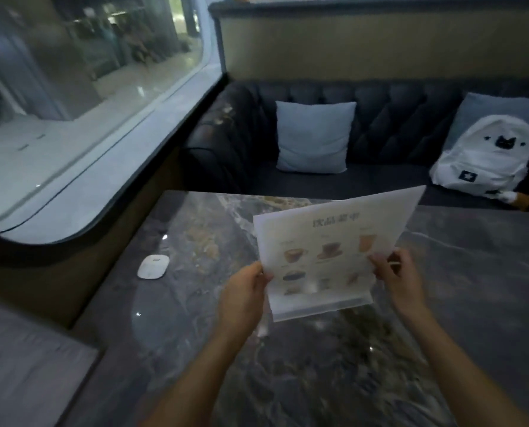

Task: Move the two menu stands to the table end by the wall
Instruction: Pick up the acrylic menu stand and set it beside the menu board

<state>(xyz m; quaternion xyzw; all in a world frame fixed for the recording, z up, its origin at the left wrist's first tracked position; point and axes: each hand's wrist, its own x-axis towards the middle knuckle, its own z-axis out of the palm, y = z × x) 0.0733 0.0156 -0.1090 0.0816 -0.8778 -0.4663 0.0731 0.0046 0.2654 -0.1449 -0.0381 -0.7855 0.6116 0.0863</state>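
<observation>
A white menu stand [328, 245] with drink pictures and a clear base is held tilted over the middle of the dark marble table [442, 303]. My left hand [244, 294] grips its lower left edge. My right hand [395, 272] grips its lower right edge. A second sheet edge shows behind the front one at the top right; I cannot tell whether it is a second stand. The table's left end meets the wall under the window [72, 72].
A small white oval device [153, 266] lies on the table near the wall end. Beyond the table is a dark tufted sofa [380, 124] with a pale cushion [314, 137] and a white backpack [485, 155]. A grey seat corner [20, 365] is at lower left.
</observation>
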